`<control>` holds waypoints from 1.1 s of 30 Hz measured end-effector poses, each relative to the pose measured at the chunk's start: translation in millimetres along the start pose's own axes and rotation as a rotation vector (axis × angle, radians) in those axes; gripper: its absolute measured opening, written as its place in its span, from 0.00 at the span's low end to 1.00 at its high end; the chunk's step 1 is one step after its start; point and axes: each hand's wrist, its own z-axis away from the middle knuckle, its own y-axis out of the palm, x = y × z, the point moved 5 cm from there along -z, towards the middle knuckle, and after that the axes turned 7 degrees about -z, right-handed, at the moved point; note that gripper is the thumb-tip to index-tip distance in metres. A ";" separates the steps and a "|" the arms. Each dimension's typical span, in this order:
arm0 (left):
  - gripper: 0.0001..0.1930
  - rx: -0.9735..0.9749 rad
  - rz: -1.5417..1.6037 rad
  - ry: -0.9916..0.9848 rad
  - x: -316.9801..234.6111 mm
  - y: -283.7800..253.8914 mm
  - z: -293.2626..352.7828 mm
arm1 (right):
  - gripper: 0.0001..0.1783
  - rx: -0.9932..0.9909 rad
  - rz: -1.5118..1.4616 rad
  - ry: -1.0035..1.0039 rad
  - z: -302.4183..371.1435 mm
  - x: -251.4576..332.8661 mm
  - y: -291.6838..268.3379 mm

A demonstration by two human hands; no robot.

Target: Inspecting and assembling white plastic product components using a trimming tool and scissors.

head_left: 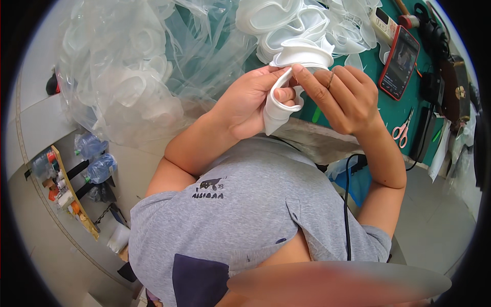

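My left hand (249, 101) is closed around a white curled piece (277, 115), smooth and collar-shaped, with its fingers inside the curl and the thumb along its upper edge. Against that same edge, the index fingertip of my right hand (342, 97) meets the left fingertips. The right hand's fingers are bent into a pinch; what they grip, if anything, is too small or hidden. Just beyond both hands rests a stack of similar white curled pieces (306, 53), continuing toward the far edge of the table.
Clear plastic bags (120, 77) with more pale curled pieces spread over the left side. On the green table (373, 110) at right lie a red-cased phone (400, 62), pink-handled scissors (403, 134) and a hammer (407, 20). A black cable (347, 204) hangs before my shirt.
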 end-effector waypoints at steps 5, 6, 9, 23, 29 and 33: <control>0.10 -0.038 -0.134 0.042 -2.5 -3.4 0.1 | 0.27 0.116 0.025 -0.054 -4.4 -0.6 4.5; 0.10 -0.029 -0.139 0.036 -2.8 -3.8 0.6 | 0.27 0.117 0.025 -0.054 -4.9 -1.0 4.2; 0.10 -0.033 -0.138 0.029 -2.4 -5.5 -0.4 | 0.26 0.157 0.002 -0.066 -5.3 -0.1 6.0; 0.12 0.006 0.064 -0.026 -5.2 -14.4 1.4 | 0.23 -0.019 -0.194 0.059 1.6 -24.0 -2.7; 0.13 0.055 0.101 -0.031 -4.8 -5.2 -1.2 | 0.22 0.058 -0.053 -0.056 -4.5 -12.4 2.8; 0.12 -0.094 -0.077 0.050 -3.3 -3.9 -2.0 | 0.23 0.093 0.034 -0.097 -7.7 -6.9 9.6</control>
